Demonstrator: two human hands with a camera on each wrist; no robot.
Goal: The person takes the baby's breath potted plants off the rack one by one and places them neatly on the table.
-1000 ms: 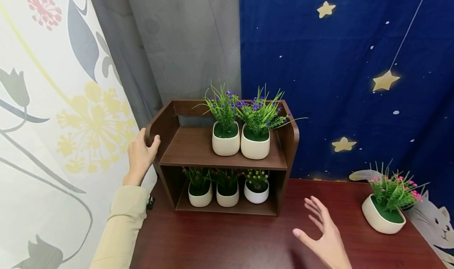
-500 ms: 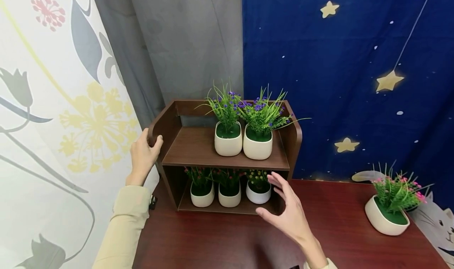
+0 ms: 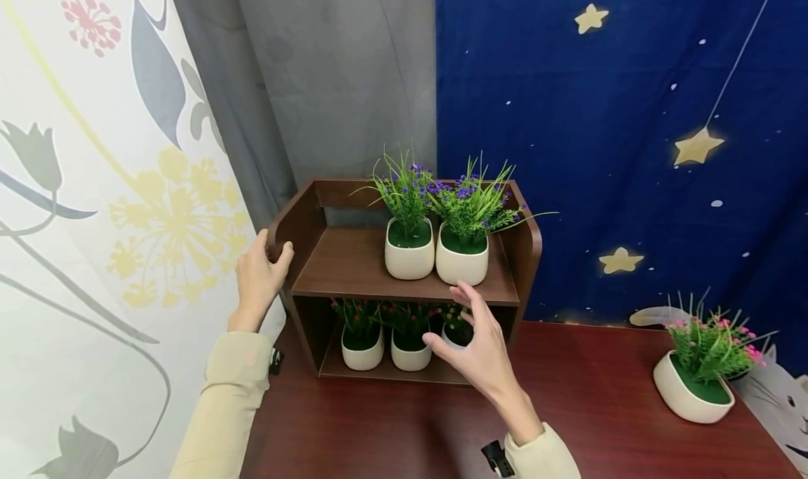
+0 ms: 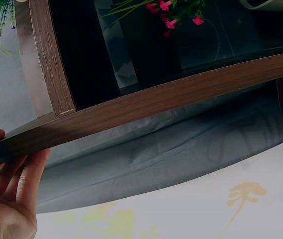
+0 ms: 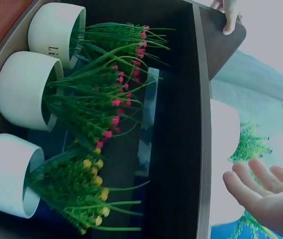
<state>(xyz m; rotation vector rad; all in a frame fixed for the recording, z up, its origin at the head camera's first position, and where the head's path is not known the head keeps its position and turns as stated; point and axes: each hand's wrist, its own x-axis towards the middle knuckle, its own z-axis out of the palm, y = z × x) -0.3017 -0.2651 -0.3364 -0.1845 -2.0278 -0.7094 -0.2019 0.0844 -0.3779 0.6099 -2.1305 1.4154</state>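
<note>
My left hand point(image 3: 259, 279) grips the left side panel of a dark brown two-tier shelf point(image 3: 341, 265); in the left wrist view the thumb and fingers lie on opposite faces of the panel point(image 4: 106, 119). My right hand point(image 3: 476, 342), thumb and fingers spread, is in front of the shelf, just below a white pot with purple flowers point(image 3: 462, 263). A matching purple-flowered pot point(image 3: 409, 258) stands left of it on the upper tier. Below are two pots with pink-red flowers point(image 5: 24, 92) and one with yellow flowers point(image 5: 7, 174), partly hidden by my right hand in the head view.
The shelf stands on a reddish-brown table point(image 3: 353, 430). Another white pot with pink flowers point(image 3: 693, 395) sits near the table's right edge. A grey curtain point(image 3: 353, 79) and a starry blue curtain point(image 3: 536, 135) hang behind, a floral white one point(image 3: 95, 254) at left.
My right hand has moved left and upward from over the table to the front of the shelf. The left hand keeps its grip on the side panel.
</note>
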